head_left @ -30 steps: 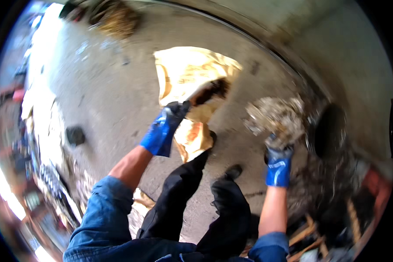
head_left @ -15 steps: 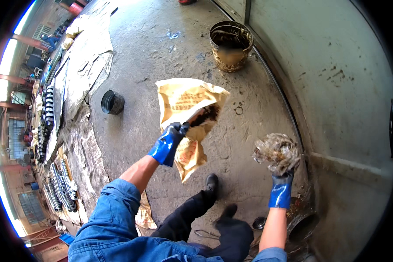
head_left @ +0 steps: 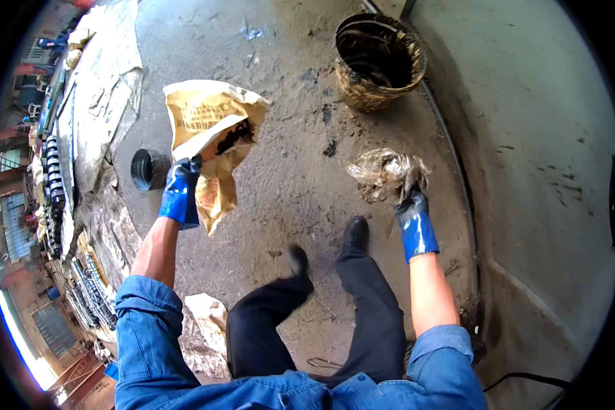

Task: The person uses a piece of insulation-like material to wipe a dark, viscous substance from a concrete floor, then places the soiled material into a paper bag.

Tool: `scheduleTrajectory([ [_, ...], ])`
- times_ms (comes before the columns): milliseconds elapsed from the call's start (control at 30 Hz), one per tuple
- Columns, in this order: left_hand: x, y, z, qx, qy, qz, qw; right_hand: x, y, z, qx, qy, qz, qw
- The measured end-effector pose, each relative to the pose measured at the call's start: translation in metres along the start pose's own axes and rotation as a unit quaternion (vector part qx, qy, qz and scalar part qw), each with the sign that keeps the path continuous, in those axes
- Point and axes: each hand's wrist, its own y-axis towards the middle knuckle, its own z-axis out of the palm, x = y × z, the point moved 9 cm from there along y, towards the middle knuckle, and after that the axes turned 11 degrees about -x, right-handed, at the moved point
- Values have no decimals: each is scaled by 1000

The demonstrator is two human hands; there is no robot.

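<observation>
My left hand (head_left: 180,193), in a blue glove, grips a crumpled yellow-brown paper sack (head_left: 208,133) with a dark stain near its torn middle. It hangs in front of me above the concrete floor. My right hand (head_left: 414,219), also in a blue glove, holds a scrunched wad of dirty clear plastic film (head_left: 387,174) at about the same height. My legs in dark trousers and black shoes (head_left: 354,234) are mid-stride below the hands. A grimy round bucket (head_left: 379,61) stands on the floor ahead, beyond my right hand.
A short black cylinder (head_left: 148,169) sits on the floor just left of my left hand. Dirty sheets (head_left: 102,82) and rows of metal parts (head_left: 51,184) line the left side. A grey wall (head_left: 540,137) runs along the right. A crumpled sheet (head_left: 205,321) lies by my left leg.
I have walked forward: the bucket and black cylinder have come closer. Both hands still carry the sack and the plastic wad, and my feet have swapped stride.
</observation>
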Motion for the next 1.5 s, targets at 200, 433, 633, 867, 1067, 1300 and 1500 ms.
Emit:
scheduleTrajectory([
  [200,88,27,92,-1,-61,-43,997,-60,86,45,71,36,144,986],
  [433,105,54,179,-20,-390,-170,905,-101,197,49,-55,-730,-466,498],
  [633,125,114,145,-287,-214,111,927,-207,193,83,-23,-702,-630,331],
  [867,-71,103,213,-232,-181,293,910,-275,175,98,149,-679,-702,152],
  [1067,-107,74,226,-123,-161,343,917,-176,183,101,259,-662,-555,431],
  [1300,11,74,220,-85,-201,220,951,-84,254,71,-28,-632,-649,423],
  [1500,-66,102,268,-25,-274,161,948,-265,191,49,220,-637,-706,218],
])
